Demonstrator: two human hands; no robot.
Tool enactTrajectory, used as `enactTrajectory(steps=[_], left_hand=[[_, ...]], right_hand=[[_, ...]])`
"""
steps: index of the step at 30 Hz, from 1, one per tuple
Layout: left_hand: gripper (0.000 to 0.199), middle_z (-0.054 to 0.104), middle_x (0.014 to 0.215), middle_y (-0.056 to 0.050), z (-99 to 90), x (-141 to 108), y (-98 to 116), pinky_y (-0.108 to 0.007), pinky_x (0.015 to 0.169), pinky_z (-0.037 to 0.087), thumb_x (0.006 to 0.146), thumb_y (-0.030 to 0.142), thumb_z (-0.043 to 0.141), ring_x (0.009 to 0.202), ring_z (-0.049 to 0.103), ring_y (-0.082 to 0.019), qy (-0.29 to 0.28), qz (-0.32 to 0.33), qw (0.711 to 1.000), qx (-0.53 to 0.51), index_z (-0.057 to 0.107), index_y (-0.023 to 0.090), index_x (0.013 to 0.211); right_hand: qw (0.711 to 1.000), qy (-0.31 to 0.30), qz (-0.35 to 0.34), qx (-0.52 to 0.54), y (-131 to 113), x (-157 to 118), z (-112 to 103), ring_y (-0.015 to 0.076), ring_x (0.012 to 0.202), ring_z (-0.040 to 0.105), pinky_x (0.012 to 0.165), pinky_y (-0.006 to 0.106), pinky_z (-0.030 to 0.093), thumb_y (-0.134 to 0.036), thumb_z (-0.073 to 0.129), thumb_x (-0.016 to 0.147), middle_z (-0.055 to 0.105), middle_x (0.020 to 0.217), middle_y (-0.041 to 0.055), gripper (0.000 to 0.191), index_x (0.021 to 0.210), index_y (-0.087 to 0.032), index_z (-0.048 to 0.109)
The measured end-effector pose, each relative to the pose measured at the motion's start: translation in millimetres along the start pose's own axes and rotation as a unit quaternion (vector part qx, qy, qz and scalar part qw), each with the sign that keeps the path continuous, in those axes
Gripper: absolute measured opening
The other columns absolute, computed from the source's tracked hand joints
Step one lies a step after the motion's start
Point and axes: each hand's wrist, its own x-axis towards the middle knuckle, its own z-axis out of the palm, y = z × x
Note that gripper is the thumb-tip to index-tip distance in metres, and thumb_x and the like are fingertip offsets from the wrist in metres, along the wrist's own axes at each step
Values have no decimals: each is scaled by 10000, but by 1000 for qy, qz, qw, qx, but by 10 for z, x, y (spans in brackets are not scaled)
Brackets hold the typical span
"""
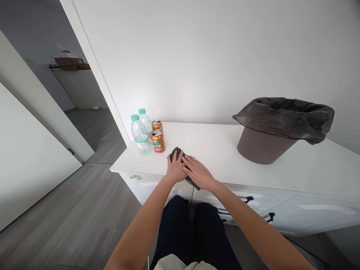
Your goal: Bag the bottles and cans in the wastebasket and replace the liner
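Across the white cabinet top (208, 150), left hand (176, 169) and right hand (198, 174) press flat, fingers extended, on folded black plastic (192, 183).

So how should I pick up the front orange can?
I'd wrap your fingers around the middle of the front orange can, coming from the right. It's round and stands upright, with the front bottle close on its left and the other can just behind.

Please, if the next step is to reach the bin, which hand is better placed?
Probably the right hand: it lies nearer the bin, while the left hand lies nearer the orange cans. Both hands rest on the dark bundle.
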Motion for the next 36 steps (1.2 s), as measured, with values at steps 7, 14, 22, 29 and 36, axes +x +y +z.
enactTrajectory(steps=[7,14,22,29,36], left_hand=[[690,136,1621,-53,76,97,-59,-635,1130,33,838,708,427,1480,49,-360,22,-3,999,-46,345,421,1460],[584,215,1602,-53,5,138,-47,-566,1161,80,958,557,282,1485,111,-276,39,-23,998,-34,314,326,1494],[549,243,1592,-12,87,232,-111,-543,1174,123,984,447,239,1484,125,-229,73,-52,996,-21,314,272,1499],[534,190,1609,-22,4,205,-156,-551,1160,138,967,537,303,1481,135,-290,56,-53,997,-21,336,383,1477],[536,200,1607,-23,-37,183,-113,-552,1163,113,959,555,311,1470,166,-319,46,-71,996,-24,340,401,1471]], right_hand=[[994,11,-38,-99,273,-299,-7,176,1480,152,1222,417,174,-519,161,995,169,1597,21,638,1543,-192,152],[989,23,-51,-135,427,-340,28,180,1470,199,1214,422,206,-495,163,1000,238,1582,43,621,1538,-186,180],[989,12,-49,-137,387,-323,-10,178,1472,186,1220,417,190,-503,149,999,228,1582,13,617,1526,-192,230],[988,11,-47,-144,334,-335,-35,192,1469,201,1215,434,211,-491,178,1002,238,1578,31,601,1525,-200,237],[982,37,-103,-155,345,-350,-32,211,1462,228,1193,471,247,-429,211,1014,275,1566,-10,526,1519,-288,243]])
